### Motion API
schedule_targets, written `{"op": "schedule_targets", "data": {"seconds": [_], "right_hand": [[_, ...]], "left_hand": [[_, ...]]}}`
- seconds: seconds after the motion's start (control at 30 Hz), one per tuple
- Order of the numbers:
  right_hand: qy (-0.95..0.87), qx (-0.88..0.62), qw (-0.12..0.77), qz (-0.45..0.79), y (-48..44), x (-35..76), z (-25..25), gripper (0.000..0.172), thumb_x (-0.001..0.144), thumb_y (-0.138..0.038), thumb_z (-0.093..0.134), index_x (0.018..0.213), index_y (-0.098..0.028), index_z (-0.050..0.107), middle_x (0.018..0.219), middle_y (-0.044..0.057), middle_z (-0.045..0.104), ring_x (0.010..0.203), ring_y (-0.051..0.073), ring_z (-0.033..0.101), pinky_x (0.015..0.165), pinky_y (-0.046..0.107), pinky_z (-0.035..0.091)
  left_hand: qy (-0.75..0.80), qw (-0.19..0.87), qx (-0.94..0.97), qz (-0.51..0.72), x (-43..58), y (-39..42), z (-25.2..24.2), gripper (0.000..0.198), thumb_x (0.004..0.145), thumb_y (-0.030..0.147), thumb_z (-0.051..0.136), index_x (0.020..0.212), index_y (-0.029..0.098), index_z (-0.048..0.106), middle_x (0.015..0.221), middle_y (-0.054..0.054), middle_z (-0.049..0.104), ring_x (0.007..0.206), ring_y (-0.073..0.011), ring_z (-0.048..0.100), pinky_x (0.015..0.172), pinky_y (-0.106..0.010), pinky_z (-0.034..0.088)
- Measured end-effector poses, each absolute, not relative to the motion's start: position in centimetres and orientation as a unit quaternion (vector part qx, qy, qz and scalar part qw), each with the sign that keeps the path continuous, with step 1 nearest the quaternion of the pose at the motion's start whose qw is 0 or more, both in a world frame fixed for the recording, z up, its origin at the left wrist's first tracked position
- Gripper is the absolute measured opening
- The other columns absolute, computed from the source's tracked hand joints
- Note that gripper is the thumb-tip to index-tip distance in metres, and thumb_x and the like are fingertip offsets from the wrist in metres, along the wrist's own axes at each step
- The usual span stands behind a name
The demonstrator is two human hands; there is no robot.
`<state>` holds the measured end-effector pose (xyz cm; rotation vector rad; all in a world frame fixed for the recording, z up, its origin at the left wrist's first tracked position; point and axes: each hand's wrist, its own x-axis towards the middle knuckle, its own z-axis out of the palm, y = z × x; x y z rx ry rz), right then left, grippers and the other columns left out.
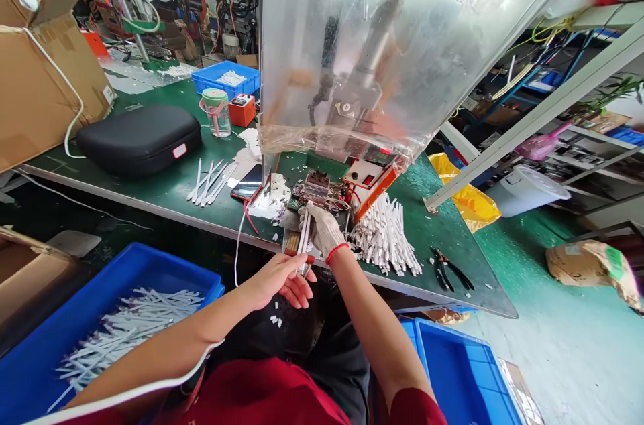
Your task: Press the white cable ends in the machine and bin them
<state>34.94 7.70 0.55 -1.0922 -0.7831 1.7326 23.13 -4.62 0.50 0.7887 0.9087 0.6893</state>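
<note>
My bare left hand (286,281) pinches the near end of a few narrow white strips (304,237) between thumb and fingers, its other fingers loosely curled. Wearing a pale work glove with a red cuff, my right hand (326,232) grips the same strips near their far end. Both hands are at the table's front edge, right before a small metal fixture (318,185) with wires beside it. A thick pile of white strips (385,234) lies just right of my gloved hand. How the strips' far ends meet the fixture is hidden by the glove.
A clear plastic guard (402,29) hangs over the fixture. Black-handled pliers (450,269) lie at right. On the left are a phone (247,182), loose strips (208,182) and a black case (141,137). Blue bins (206,271) stand beside my legs, one holding many strips.
</note>
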Motion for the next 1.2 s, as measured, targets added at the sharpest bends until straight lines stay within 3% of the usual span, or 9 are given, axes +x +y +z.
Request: {"op": "schedule_targets", "data": {"seconds": [0.23, 0.83, 1.03, 1.13, 1.2], "right_hand": [[-0.351, -0.470, 0.448, 0.674, 7.8, 35.0, 0.3, 0.029, 0.078, -0.044, 0.070, 0.072, -0.016, 0.070, 0.059, 0.001, 0.061, 0.048, 0.014, 0.052, 0.045, 0.026, 0.040], [-0.363, -0.457, 0.503, 0.637, 7.2, 34.4, 1.0, 0.032, 0.070, -0.049, 0.075, 0.070, -0.019, 0.066, 0.062, 0.000, 0.062, 0.054, 0.013, 0.050, 0.053, 0.026, 0.042], [-0.349, -0.418, 0.477, 0.690, 4.5, 35.6, 1.8, 0.036, 0.070, -0.052, 0.076, 0.075, -0.016, 0.070, 0.064, 0.003, 0.063, 0.053, 0.016, 0.055, 0.049, 0.028, 0.042], [-0.324, -0.376, 0.503, 0.707, 2.0, 37.0, 2.6, 0.038, 0.072, -0.052, 0.078, 0.080, -0.016, 0.069, 0.067, 0.003, 0.063, 0.056, 0.016, 0.058, 0.051, 0.028, 0.046], [-0.300, -0.358, 0.555, 0.688, 0.4, 37.5, 3.2, 0.036, 0.072, -0.049, 0.080, 0.076, -0.016, 0.066, 0.065, 0.002, 0.060, 0.055, 0.014, 0.056, 0.052, 0.027, 0.047]], "left_hand": [[0.423, 0.758, 0.367, 0.336, 23.5, -4.5, -0.1, 0.065, 0.084, 0.071, 0.054, 0.084, 0.008, 0.072, 0.065, -0.013, 0.073, 0.054, -0.0220, 0.070, 0.050, -0.026, 0.052], [0.428, 0.741, 0.367, 0.365, 24.0, -4.7, 0.7, 0.065, 0.079, 0.072, 0.057, 0.081, 0.007, 0.071, 0.061, -0.012, 0.071, 0.055, -0.0205, 0.069, 0.055, -0.027, 0.052], [0.398, 0.756, 0.409, 0.320, 23.1, -7.5, -0.5, 0.059, 0.087, 0.066, 0.049, 0.082, 0.011, 0.066, 0.064, -0.011, 0.070, 0.049, -0.0176, 0.064, 0.048, -0.023, 0.045], [0.433, 0.716, 0.485, 0.255, 22.2, -10.0, -1.4, 0.056, 0.092, 0.066, 0.039, 0.081, 0.015, 0.061, 0.053, -0.001, 0.059, 0.039, -0.0120, 0.049, 0.041, -0.021, 0.033], [0.486, 0.629, 0.554, 0.250, 21.9, -11.5, -1.0, 0.057, 0.096, 0.064, 0.031, 0.073, 0.018, 0.056, 0.049, 0.003, 0.047, 0.043, -0.0113, 0.044, 0.046, -0.022, 0.033]]}}
